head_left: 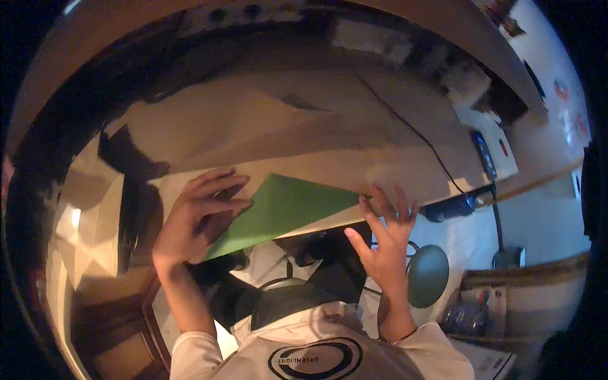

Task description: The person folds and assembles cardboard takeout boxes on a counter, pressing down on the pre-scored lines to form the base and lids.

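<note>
At the table edge (pixel 405 206), the left hand (pixel 193 218) pressed flat on the green paper (pixel 285 209), gripping nothing. The right hand (pixel 383 237) hovered open by the paper's right corner; firm, even pressure likely suited creasing.

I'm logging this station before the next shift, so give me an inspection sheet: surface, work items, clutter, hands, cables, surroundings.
Surface: pale tabletop, dimly lit, with dark shadows across its left part.
Work items: green sheet lying flat at the table's near edge, one corner past the edge.
Clutter: blurred boxes at the far right of the table; kind cannot be told.
Hands: left hand pressed flat on the sheet's left end; right hand open, fingers spread, at the sheet's right corner.
Cables: thin dark cable running across the table to its right edge.
Surroundings: round grey-green stool seat below, pale floor, a shelf at the lower right.
</note>
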`<action>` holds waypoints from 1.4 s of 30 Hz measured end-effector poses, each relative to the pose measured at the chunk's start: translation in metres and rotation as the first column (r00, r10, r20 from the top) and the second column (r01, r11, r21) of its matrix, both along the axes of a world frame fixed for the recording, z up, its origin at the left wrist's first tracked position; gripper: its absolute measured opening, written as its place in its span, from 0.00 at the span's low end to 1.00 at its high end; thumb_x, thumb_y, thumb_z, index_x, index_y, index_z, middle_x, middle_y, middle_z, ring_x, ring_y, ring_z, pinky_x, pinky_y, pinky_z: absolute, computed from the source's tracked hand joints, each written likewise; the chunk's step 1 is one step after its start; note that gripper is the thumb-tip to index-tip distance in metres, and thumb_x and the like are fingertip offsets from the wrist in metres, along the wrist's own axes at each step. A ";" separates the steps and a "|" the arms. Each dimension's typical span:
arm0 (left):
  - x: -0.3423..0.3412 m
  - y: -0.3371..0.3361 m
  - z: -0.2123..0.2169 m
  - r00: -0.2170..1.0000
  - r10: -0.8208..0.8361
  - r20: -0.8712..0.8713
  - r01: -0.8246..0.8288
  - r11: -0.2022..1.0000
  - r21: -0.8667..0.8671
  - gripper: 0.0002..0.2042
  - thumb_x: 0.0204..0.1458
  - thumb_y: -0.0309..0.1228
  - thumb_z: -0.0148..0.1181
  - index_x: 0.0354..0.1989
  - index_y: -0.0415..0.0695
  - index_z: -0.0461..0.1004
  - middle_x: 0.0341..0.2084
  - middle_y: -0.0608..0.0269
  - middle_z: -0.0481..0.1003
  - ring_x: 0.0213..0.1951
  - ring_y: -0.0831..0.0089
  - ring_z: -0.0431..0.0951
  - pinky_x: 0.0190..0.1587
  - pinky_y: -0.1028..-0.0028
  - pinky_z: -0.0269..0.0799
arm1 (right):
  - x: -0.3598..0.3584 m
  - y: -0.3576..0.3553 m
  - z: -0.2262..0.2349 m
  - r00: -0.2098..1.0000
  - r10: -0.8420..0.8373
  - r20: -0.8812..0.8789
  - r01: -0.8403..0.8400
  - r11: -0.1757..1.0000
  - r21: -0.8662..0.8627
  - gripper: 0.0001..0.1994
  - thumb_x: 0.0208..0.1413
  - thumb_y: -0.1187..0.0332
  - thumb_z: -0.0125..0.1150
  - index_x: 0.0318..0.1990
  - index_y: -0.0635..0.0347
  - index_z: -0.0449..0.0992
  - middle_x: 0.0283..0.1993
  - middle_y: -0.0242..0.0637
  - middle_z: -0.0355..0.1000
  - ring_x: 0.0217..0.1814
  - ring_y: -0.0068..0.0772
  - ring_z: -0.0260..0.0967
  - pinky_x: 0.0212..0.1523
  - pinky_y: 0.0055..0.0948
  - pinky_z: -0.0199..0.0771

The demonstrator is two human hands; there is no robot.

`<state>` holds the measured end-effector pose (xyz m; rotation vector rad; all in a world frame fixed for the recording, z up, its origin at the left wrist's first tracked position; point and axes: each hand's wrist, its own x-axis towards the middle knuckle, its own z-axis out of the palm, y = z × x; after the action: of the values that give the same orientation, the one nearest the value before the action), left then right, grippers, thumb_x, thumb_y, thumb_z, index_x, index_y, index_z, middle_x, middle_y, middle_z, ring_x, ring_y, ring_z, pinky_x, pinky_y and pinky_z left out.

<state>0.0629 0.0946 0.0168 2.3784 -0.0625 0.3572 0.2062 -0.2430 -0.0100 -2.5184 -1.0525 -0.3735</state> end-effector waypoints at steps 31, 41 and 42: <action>0.003 0.005 -0.026 0.988 -0.062 0.141 0.061 0.998 0.012 0.20 0.52 0.24 0.69 0.54 0.49 0.86 0.65 0.59 0.78 0.72 0.49 0.68 0.73 0.53 0.65 | -0.087 0.122 -0.003 0.764 0.643 -0.051 -0.644 0.765 -0.012 0.26 0.62 0.54 0.68 0.68 0.40 0.77 0.73 0.41 0.67 0.79 0.55 0.59 0.76 0.67 0.54; -0.004 0.003 -0.018 0.996 -0.015 0.090 0.012 0.999 0.033 0.19 0.54 0.24 0.66 0.55 0.49 0.86 0.66 0.57 0.77 0.72 0.48 0.69 0.74 0.52 0.64 | -0.056 0.100 0.008 0.790 0.607 -0.089 -0.610 0.793 -0.004 0.25 0.64 0.55 0.66 0.68 0.44 0.77 0.75 0.39 0.68 0.79 0.51 0.61 0.78 0.60 0.56; -0.003 0.003 -0.018 0.995 -0.025 0.094 0.022 0.999 0.031 0.19 0.54 0.24 0.66 0.55 0.49 0.86 0.66 0.57 0.77 0.72 0.48 0.69 0.74 0.52 0.64 | -0.050 0.094 0.009 0.815 0.574 -0.082 -0.576 0.817 -0.004 0.25 0.64 0.56 0.66 0.67 0.44 0.78 0.74 0.38 0.69 0.79 0.51 0.62 0.78 0.60 0.56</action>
<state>0.0601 0.0973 -0.0012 2.3869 -0.1408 0.4608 0.1567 -0.1487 -0.0009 -2.0668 -1.7176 -0.0800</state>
